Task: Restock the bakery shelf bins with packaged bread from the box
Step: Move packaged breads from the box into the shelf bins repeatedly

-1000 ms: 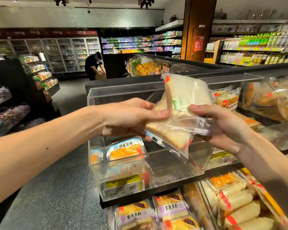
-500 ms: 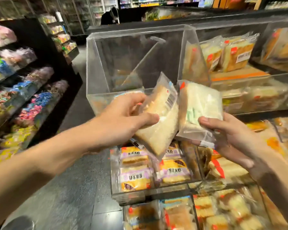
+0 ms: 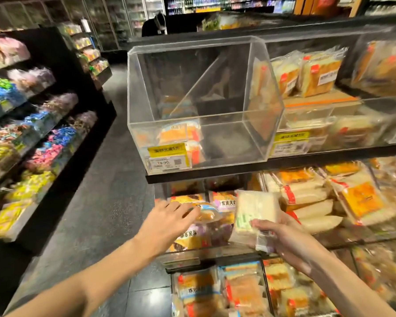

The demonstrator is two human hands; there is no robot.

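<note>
Right hand (image 3: 281, 236) grips a white bread pack (image 3: 254, 211); left hand (image 3: 169, 220) is spread flat, holding nothing.
Both are at the middle-shelf bin (image 3: 185, 259) of purple-labelled packs (image 3: 225, 203); above, the clear bin (image 3: 215, 65) holds a few orange-labelled packs (image 3: 181, 133) at its front left; its right neighbour bin (image 3: 325, 110) holds sliced loaves (image 3: 316, 74).

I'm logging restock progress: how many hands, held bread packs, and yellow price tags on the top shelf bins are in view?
Hands: 2, the left hand and the right hand
Held bread packs: 1, the sandwich pack in the right hand
Yellow price tags: 2, one tag on the nearly empty bin, the other tag further along the shelf
Total: 5
</note>
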